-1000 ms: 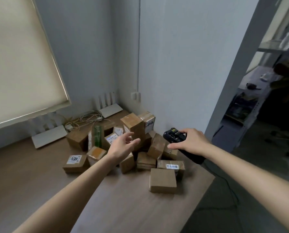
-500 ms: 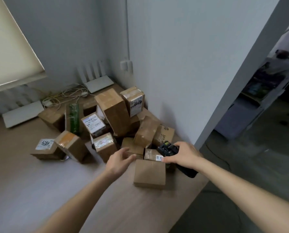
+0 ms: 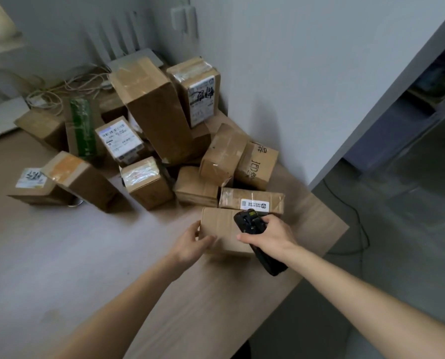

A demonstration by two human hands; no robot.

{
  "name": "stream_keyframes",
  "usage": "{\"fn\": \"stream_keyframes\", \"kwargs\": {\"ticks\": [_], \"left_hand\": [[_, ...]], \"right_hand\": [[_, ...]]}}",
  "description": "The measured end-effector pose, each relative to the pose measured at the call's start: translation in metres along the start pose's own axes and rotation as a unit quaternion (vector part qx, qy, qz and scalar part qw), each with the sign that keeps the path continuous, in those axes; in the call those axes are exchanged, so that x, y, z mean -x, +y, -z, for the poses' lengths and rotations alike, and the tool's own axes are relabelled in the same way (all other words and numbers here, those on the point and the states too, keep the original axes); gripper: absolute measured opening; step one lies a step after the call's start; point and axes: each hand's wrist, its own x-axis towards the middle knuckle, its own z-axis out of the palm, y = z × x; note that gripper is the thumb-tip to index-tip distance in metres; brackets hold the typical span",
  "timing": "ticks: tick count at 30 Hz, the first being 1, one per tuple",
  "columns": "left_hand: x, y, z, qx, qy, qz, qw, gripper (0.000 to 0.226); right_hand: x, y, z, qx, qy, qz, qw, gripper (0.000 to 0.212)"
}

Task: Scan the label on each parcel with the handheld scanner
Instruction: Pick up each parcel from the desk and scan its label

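Closing on the nearest parcel (image 3: pixel 220 230), the left hand (image 3: pixel 190 244) now has its thumb over the box's left edge and its fingers curled against the near side, where half a second ago it hovered spread and short of the cardboard. The right hand (image 3: pixel 270 235) has also come in: it grips the handheld scanner (image 3: pixel 257 237), which now hangs over the right end of that same box rather than beyond it. That suggests the first scan is about to start, though this box shows only plain taped cardboard on top, so it probably needs turning to find its label. The scanner's long axis runs diagonally, its head pointing up and away towards the pile, its handle trailing back past the box's near right corner towards the person. Just behind the held box lies a flat parcel (image 3: pixel 251 200) whose white label (image 3: pixel 253 204) faces up, almost in line with the scanner's head. Further behind, the other parcels lean on one another against the wall (image 3: pixel 294 86).
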Motion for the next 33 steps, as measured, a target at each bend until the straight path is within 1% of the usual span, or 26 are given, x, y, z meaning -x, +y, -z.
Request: {"fn": "stream_keyframes", "kwargs": {"ticks": [3,5,7,9,14,16,18,20,23,26,28,30,33], "left_hand": [[0.007,0.003,0.008,0.032,0.008,0.016,0.999,0.058],[0.015,0.009,0.017,0.059,0.013,0.021,0.998,0.049],[0.027,0.016,0.025,0.074,0.023,0.012,0.997,0.043],[0.04,0.027,0.032,0.081,0.039,-0.002,0.996,0.041],[0.073,0.05,0.056,0.096,0.092,-0.066,0.989,0.044],[0.088,0.059,0.068,0.113,0.101,-0.089,0.984,0.056],[0.103,0.071,0.08,0.129,0.103,-0.1,0.981,0.065],[0.119,0.084,0.093,0.142,0.109,-0.11,0.978,0.06],[0.146,0.102,0.112,0.158,0.136,-0.144,0.967,0.046],[0.179,0.11,0.133,0.153,0.17,-0.193,0.954,0.047],[0.201,0.113,0.146,0.134,0.167,-0.227,0.95,0.044],[0.219,0.114,0.155,0.13,0.163,-0.263,0.942,0.042],[0.246,0.118,0.165,0.201,0.164,-0.275,0.926,0.038]], "right_hand": [[0.004,-0.001,0.008,-0.034,0.012,0.01,0.999,0.085],[0.01,-0.005,0.015,-0.044,0.011,0.022,0.999,0.09],[0.017,-0.011,0.024,-0.055,0.009,0.04,0.998,0.091],[0.027,-0.02,0.032,-0.071,0.007,0.063,0.995,0.088],[0.059,-0.047,0.058,-0.082,0.018,0.122,0.989,0.088],[0.072,-0.06,0.07,-0.09,0.026,0.141,0.986,0.086],[0.088,-0.075,0.082,-0.109,0.024,0.154,0.982,0.091],[0.107,-0.091,0.092,-0.122,0.025,0.163,0.979,0.092],[0.135,-0.115,0.104,-0.129,0.046,0.174,0.975,0.088],[0.166,-0.136,0.113,-0.129,0.067,0.191,0.971,0.083],[0.189,-0.148,0.118,-0.15,0.069,0.201,0.965,0.073],[0.21,-0.158,0.122,-0.171,0.08,0.213,0.959,0.069],[0.237,-0.168,0.126,-0.189,0.09,0.225,0.952,0.069]]}}
